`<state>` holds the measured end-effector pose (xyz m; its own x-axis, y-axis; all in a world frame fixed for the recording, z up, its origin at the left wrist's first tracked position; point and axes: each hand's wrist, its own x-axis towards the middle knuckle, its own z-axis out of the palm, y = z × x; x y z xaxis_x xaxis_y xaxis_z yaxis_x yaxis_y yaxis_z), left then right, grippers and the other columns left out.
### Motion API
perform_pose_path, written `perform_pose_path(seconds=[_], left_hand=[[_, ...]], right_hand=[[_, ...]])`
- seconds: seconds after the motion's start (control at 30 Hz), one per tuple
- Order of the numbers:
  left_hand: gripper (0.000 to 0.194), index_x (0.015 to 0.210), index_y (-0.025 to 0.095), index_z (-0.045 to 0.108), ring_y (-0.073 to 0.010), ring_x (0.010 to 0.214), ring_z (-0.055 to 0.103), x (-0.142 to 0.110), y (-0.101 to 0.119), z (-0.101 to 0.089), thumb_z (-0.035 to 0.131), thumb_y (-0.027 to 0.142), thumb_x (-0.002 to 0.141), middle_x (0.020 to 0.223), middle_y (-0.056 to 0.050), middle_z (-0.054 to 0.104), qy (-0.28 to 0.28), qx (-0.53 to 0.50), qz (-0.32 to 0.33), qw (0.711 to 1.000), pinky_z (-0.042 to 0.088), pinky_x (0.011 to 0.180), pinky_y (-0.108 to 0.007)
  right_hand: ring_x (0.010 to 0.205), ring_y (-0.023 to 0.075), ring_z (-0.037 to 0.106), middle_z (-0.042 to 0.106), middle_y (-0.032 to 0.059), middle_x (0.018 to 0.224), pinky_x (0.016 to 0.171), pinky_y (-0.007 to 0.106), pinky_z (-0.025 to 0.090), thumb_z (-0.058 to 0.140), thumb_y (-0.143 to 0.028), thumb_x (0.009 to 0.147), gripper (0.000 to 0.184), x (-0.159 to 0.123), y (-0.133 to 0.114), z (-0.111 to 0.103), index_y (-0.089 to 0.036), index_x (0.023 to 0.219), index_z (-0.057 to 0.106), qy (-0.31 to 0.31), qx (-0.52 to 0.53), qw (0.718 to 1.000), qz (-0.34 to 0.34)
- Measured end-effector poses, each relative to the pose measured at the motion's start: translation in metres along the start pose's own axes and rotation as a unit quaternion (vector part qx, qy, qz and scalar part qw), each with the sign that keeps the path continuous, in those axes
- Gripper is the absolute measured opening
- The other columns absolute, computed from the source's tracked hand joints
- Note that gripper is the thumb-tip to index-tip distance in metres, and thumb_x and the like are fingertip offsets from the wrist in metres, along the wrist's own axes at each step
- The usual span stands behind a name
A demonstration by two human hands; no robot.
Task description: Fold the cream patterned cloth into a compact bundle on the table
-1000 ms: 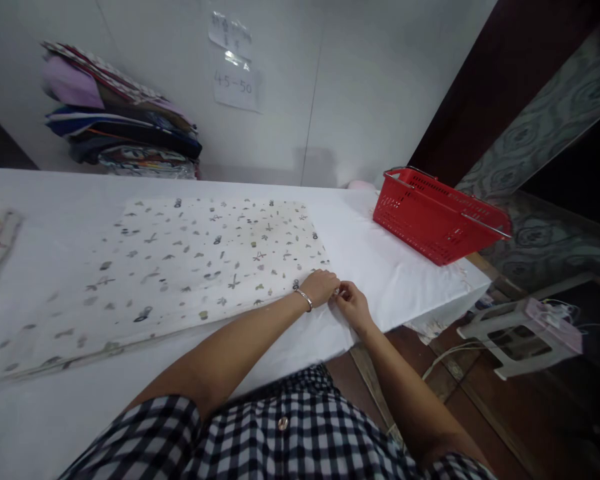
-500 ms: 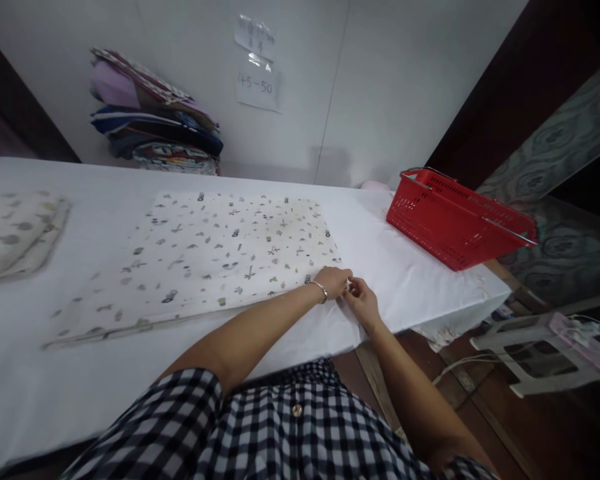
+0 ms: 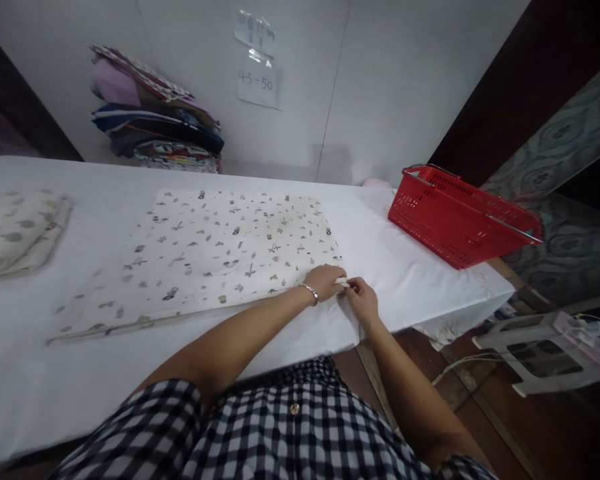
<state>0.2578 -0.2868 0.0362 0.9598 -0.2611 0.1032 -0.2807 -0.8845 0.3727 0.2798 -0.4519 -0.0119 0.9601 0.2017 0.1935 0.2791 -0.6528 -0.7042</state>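
A white cloth with small grey-green printed motifs lies flat across the table, its folded edge running along the near side. At its near right corner, my left hand, with a bracelet at the wrist, is closed on the cloth edge. Close beside it, my right hand pinches the same corner, where a short white bit of fabric shows between the two hands. My fingertips are partly hidden, so the exact grip is hard to see.
The table has a white cover. A red plastic basket stands at its right end. Folded printed cloth lies at the left. A stack of folded fabrics sits against the wall. A white stool is on the floor at right.
The camera view has swung left, bringing more of the folded cloth at left into view. My left hand has slid slightly left from my right hand, exposing the white fabric between them.
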Motion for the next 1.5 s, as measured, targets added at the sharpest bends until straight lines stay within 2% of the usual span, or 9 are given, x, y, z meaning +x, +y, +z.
perform_pose_path(seconds=[0.13,0.23,0.33,0.43,0.7,0.87,1.1,1.3,1.5], left_hand=[[0.029,0.104,0.02,0.058,-0.0229,0.104,0.053,-0.035,-0.022,-0.006,0.064,0.03,0.078,0.109,-0.006,0.061,0.035,0.054,0.001,0.998,0.041,0.085,-0.035],[0.021,0.098,0.018,0.059,-0.023,0.1,0.053,-0.057,-0.036,-0.009,0.063,0.026,0.078,0.106,-0.007,0.06,0.035,0.079,-0.027,0.996,0.041,0.082,-0.035],[0.014,0.093,0.019,0.06,-0.0218,0.097,0.053,-0.067,-0.043,-0.011,0.06,0.026,0.081,0.102,-0.006,0.061,0.042,0.078,-0.052,0.995,0.041,0.08,-0.034],[0.011,0.089,0.02,0.062,-0.0201,0.094,0.054,-0.068,-0.047,-0.013,0.056,0.028,0.085,0.096,-0.004,0.062,0.044,0.062,-0.056,0.996,0.041,0.079,-0.033],[0.022,0.08,0.017,0.063,-0.019,0.09,0.056,-0.065,-0.051,-0.012,0.046,0.026,0.09,0.09,-0.005,0.062,0.032,0.067,-0.039,0.996,0.042,0.078,-0.031],[0.019,0.095,0.019,0.06,-0.0152,0.092,0.055,-0.069,-0.056,-0.002,0.044,0.012,0.087,0.098,-0.004,0.06,0.107,0.0,-0.024,0.994,0.044,0.08,-0.029],[0.018,0.083,0.018,0.055,-0.0125,0.09,0.054,-0.072,-0.059,0.003,0.043,0.005,0.082,0.101,-0.002,0.059,0.136,-0.016,0.008,0.991,0.044,0.077,-0.025],[0.02,0.082,0.018,0.058,-0.0157,0.089,0.053,-0.069,-0.055,0.002,0.043,0.006,0.083,0.097,-0.005,0.06,0.124,0.053,0.003,0.991,0.043,0.077,-0.03],[0.026,0.081,0.019,0.063,-0.018,0.088,0.052,-0.07,-0.053,0.002,0.042,0.004,0.082,0.098,-0.005,0.06,0.1,0.088,-0.012,0.991,0.041,0.073,-0.032]], right_hand=[[0.063,0.0171,0.055,0.062,-0.0024,0.069,0.059,0.027,0.039,0.049,-0.033,0.072,0.022,0.0,0.001,0.0,-0.023,0.087,0.062,0.0,0.003,1.0,-0.003],[0.063,0.0165,0.056,0.064,-0.0024,0.072,0.06,0.027,0.04,0.049,-0.031,0.072,0.025,0.0,0.0,0.001,-0.023,0.092,0.061,0.0,0.012,1.0,0.003],[0.062,0.0158,0.055,0.064,-0.0027,0.075,0.06,0.027,0.04,0.048,-0.03,0.073,0.027,0.0,0.0,0.001,-0.023,0.096,0.059,0.001,0.008,1.0,-0.004],[0.061,0.0151,0.054,0.062,-0.0029,0.073,0.059,0.027,0.039,0.047,-0.028,0.073,0.026,0.0,0.0,0.001,-0.023,0.096,0.059,-0.001,-0.007,1.0,-0.014],[0.067,0.017,0.054,0.063,0.0016,0.078,0.062,0.028,0.04,0.044,-0.028,0.078,0.023,0.0,0.002,-0.008,-0.022,0.091,0.062,-0.019,-0.086,0.993,-0.073],[0.077,0.0178,0.056,0.062,0.0039,0.091,0.069,0.03,0.043,0.043,-0.023,0.08,0.025,-0.002,0.005,-0.009,-0.022,0.097,0.061,-0.012,-0.123,0.984,-0.128],[0.1,0.0212,0.053,0.055,0.0065,0.111,0.079,0.033,0.047,0.049,-0.025,0.081,0.025,-0.007,0.0,-0.01,-0.024,0.104,0.061,0.004,-0.134,0.973,-0.185],[0.098,0.022,0.053,0.06,0.0071,0.103,0.083,0.036,0.047,0.046,-0.027,0.088,0.022,-0.003,-0.002,-0.009,-0.026,0.099,0.065,-0.007,-0.147,0.953,-0.264],[0.093,0.0226,0.054,0.064,0.0079,0.096,0.079,0.036,0.047,0.042,-0.027,0.091,0.025,0.0,-0.006,-0.007,-0.023,0.096,0.067,-0.007,-0.158,0.953,-0.258]])
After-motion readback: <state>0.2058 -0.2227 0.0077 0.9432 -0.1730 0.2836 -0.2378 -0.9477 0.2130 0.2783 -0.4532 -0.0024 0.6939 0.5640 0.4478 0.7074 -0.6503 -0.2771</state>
